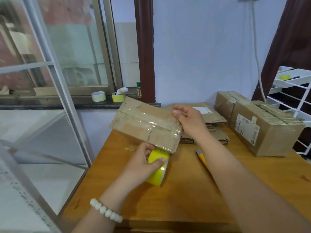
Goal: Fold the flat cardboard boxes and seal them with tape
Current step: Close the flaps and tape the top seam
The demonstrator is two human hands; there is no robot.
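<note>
The left hand (144, 159) grips the yellow tape roll (158, 170) from above, with the thumb and fingers (160, 160) curled round its rim. The roll sits just off the near edge of the cardboard box (143, 125), and a clear strip runs from it up onto the box's face. A white bead bracelet (106, 211) circles that wrist.

The box lies tilted at the far left corner of the wooden worktop (185, 202), its left end hanging past the left edge. Glossy tape already crosses its top.

The right hand (189, 121) rests its heel against the box's right end. Its fingers are loosely stretched and hold nothing.

Behind that hand, near the far edge, lies a stack of flat cardboard (210, 132). Two taped boxes stand at the far right corner — the nearer sealed box (264, 132) and another (224, 102) just behind it.

A yellow utility knife (202, 157) lies on the worktop beside the right forearm, partly hidden by it. Two tape rolls (98, 96) sit on the window sill (50, 105) beyond the left edge.
</note>
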